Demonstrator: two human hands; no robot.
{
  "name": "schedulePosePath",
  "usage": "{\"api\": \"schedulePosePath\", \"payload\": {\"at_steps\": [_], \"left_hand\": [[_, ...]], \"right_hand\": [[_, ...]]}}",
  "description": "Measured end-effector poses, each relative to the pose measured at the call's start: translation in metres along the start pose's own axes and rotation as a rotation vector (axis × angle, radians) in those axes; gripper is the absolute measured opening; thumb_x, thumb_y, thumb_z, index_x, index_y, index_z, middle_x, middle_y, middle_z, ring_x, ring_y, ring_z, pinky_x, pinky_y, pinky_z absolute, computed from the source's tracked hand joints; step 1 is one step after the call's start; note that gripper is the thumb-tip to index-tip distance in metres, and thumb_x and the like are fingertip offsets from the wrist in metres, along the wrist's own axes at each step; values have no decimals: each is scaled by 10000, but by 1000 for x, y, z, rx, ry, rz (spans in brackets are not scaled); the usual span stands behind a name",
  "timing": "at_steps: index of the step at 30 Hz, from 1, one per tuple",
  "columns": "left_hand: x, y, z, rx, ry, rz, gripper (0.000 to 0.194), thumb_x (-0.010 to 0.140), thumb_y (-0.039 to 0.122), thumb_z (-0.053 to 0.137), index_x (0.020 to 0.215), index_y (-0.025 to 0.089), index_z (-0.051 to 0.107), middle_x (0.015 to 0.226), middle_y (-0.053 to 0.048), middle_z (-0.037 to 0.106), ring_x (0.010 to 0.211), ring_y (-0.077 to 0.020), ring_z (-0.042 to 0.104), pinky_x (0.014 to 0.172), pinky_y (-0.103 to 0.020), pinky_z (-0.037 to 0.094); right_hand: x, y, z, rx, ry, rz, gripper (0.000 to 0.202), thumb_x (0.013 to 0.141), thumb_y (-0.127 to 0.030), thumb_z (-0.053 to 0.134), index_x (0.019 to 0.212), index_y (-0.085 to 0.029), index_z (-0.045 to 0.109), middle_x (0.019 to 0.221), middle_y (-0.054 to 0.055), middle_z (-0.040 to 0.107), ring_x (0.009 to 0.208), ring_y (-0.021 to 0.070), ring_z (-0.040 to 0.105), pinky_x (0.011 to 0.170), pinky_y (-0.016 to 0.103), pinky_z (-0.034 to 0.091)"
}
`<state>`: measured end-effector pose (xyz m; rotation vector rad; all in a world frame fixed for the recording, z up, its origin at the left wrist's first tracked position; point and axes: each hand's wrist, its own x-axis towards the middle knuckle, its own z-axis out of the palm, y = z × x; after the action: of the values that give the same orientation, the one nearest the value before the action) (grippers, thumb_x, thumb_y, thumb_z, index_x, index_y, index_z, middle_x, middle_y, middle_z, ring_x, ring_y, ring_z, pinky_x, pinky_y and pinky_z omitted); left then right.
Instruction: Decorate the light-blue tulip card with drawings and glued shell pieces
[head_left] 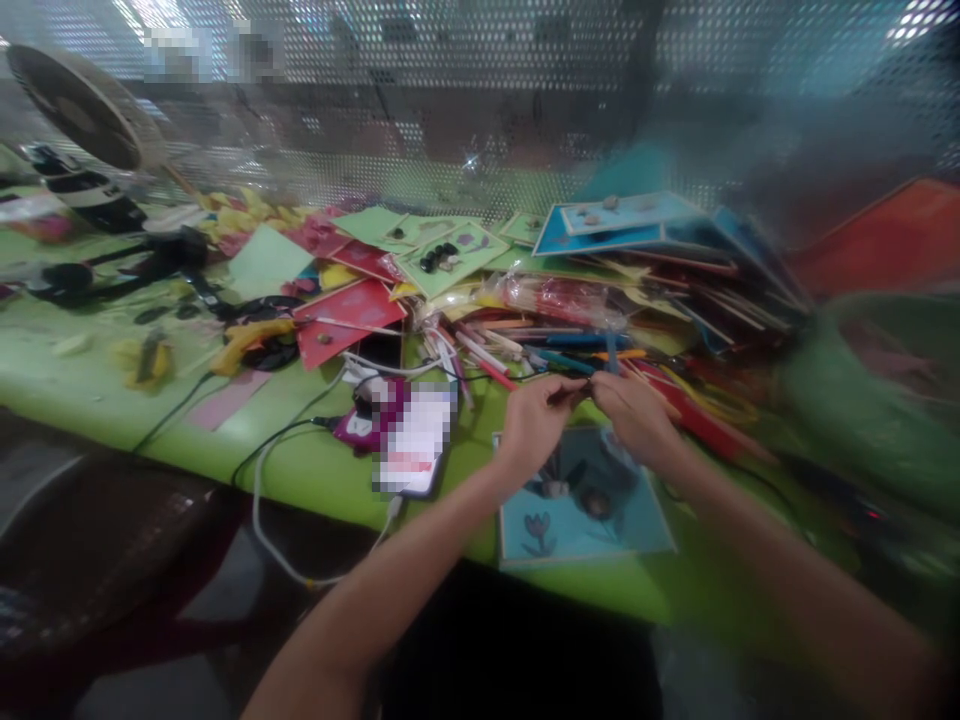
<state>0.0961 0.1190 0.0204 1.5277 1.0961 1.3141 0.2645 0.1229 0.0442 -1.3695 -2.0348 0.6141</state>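
Observation:
My left hand and my right hand meet above a blue card, fingertips almost touching. Both are closed in a pinch around a small dark piece whose kind I cannot make out. A thin blue strip stands up just behind my right hand; whether that hand grips it is unclear. The card lies flat near the table's front edge, with a drawn tulip, dark rounded shapes and a light-coloured edge. My forearms and hands cover part of its upper half.
Left of the card lie a lit phone with a cable and a purple object. Pens and sticks pile up behind my hands, beside stacked cards. A yellow-handled glue gun and a fan are left; a green basin stands right.

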Motion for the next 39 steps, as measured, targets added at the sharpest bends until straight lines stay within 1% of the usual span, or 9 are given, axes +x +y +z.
{"api": "schedulePosePath", "payload": {"at_steps": [6,9,16,22,25,28,31,34,39], "left_hand": [[2,-3,1,-108,7,-28,157,865,197,731,985,168,828,995,-65,826,891,-184,751,867,-284,567],[0,-1,1,-92,7,-14,162,868,181,717,986,180,829,991,-57,826,907,-187,754,884,-291,572],[-2,0,1,6,3,38,174,882,171,710,1002,204,831,1006,-44,825,935,-193,748,887,-286,564],[-3,3,2,34,17,49,152,884,142,716,974,192,829,1004,-62,828,913,-201,762,876,-300,574],[-4,4,4,61,-6,71,158,882,131,732,987,201,827,1028,-59,828,959,-208,772,914,-304,579],[-3,1,6,83,-22,79,174,930,173,695,1046,204,820,1059,-63,826,987,-210,774,923,-305,581],[-2,-2,6,106,-29,74,211,933,141,675,1075,209,816,1067,-55,826,995,-205,773,918,-297,582],[-2,-1,6,118,-42,66,234,934,137,668,1095,229,813,1079,-40,824,1015,-199,770,930,-293,580],[-3,1,6,123,-47,60,218,948,158,657,1085,228,812,1066,-37,825,1014,-201,767,930,-289,574]], "right_hand": [[-1,0,-6,106,-45,-23,364,1029,-416,323,709,-259,394,673,-7,456,649,180,422,624,321,368],[-1,1,-7,127,-59,-22,378,1035,-462,350,721,-258,401,686,-8,451,664,181,432,629,318,380],[3,1,-3,41,-24,-39,319,976,-389,375,680,-271,346,663,13,450,674,206,439,611,336,356],[0,3,-2,27,-14,-57,293,949,-341,381,664,-277,347,653,32,495,674,221,459,610,360,350],[-1,8,-3,36,9,-99,310,940,-329,400,639,-289,335,613,32,449,627,229,417,584,387,327],[1,15,-2,68,-1,-126,314,932,-296,412,629,-300,327,590,32,398,578,236,366,556,406,288],[1,21,0,78,4,-162,299,915,-267,410,633,-302,319,580,36,377,548,237,339,541,413,271],[0,25,0,63,21,-192,287,910,-276,430,640,-298,336,584,44,402,542,238,365,533,418,281],[0,25,-1,25,40,-182,252,898,-304,472,655,-292,405,609,47,457,581,247,435,555,426,337]]}}
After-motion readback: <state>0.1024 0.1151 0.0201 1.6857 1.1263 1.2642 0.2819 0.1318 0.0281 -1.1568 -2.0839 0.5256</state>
